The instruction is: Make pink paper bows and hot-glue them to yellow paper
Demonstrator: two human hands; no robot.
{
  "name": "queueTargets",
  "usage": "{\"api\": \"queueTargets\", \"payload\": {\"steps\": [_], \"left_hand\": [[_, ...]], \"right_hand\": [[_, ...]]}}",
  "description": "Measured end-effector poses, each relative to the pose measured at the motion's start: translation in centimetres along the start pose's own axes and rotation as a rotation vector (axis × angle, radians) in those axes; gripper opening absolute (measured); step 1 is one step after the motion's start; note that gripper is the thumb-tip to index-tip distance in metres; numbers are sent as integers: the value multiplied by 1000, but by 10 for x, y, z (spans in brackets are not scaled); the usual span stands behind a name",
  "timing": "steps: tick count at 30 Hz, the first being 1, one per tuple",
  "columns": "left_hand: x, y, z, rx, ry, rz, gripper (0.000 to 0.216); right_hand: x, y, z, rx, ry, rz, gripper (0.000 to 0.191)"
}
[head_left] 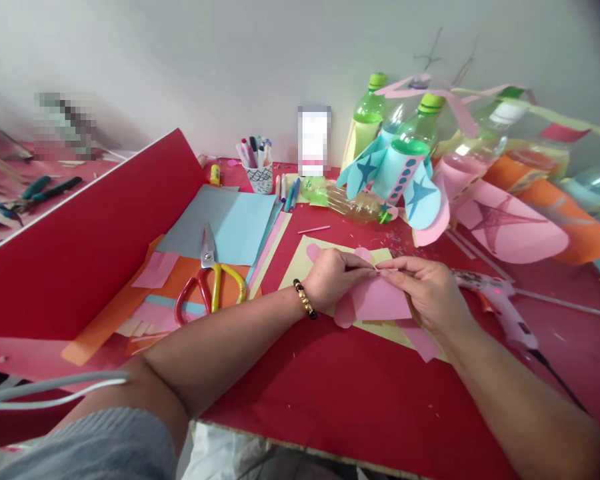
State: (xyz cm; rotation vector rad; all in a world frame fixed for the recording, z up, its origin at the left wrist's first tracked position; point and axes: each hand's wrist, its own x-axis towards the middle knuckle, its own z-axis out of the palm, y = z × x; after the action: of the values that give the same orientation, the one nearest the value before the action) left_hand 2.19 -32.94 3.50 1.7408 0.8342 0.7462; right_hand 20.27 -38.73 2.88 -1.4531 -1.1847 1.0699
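Observation:
My left hand [333,277] and my right hand [427,290] meet over a pink paper piece [377,300] in the middle of the red table [350,393]. The fingers of both hands are pinched on its top edge. The pink piece lies over a pale yellow sheet [303,263]. A beaded bracelet [305,299] sits on my left wrist. A glue gun [500,303] lies just to the right of my right hand.
Red-and-yellow scissors [210,280] lie on coloured paper sheets to the left. A cup of markers [257,170] stands at the back. Green-capped bottles dressed in blue and pink paper [405,167] crowd the back right. A large red board [80,247] leans at the left.

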Motion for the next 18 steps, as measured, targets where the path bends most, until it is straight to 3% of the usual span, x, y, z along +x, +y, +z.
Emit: {"api": "queueTargets", "payload": {"steps": [8,18], "left_hand": [[1,0,-2,1,-5,-54,28],[2,1,-5,0,-34,-69,29]], "right_hand": [[2,-8,-1,-104,-32,-37,22],[4,-6,-1,44,-82,-23,19]]}}
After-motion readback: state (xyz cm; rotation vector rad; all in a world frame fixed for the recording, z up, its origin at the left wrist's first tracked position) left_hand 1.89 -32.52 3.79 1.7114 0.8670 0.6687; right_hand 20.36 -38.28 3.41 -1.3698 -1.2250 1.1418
